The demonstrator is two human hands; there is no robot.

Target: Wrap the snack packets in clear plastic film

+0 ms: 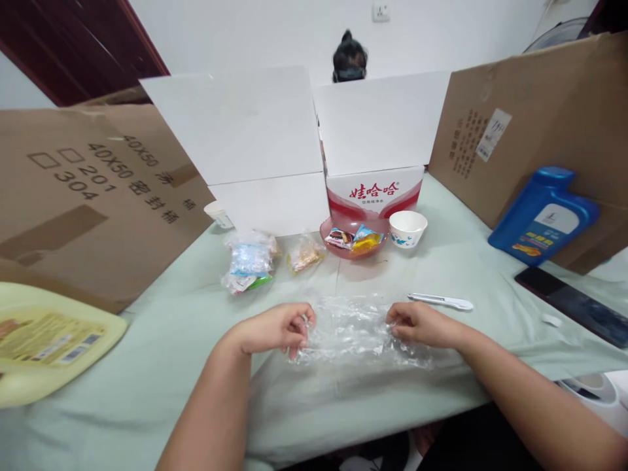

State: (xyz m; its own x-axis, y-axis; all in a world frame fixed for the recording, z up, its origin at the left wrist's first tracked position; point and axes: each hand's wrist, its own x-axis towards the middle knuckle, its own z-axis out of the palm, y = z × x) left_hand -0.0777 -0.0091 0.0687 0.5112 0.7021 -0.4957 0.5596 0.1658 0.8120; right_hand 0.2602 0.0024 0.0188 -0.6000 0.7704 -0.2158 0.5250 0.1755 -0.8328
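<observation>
A crumpled clear plastic bag lies spread near the front of the cloth-covered table. Its left edge is pinched in my left hand, whose fingers are curled. On the other side my right hand grips the bag's right edge, fingertips closed on the film. Just beyond my right hand rests a white utility knife. Behind the bag, a pink glass bowl holds wrapped snacks. A small packaged snack and a pile of wrapped packets lie left of the bowl.
A white paper cup stands beside the bowl; another cup lies tipped at back left. Cardboard boxes wall the table. A blue bottle and phone are right, a yellow container left. A person's head shows behind.
</observation>
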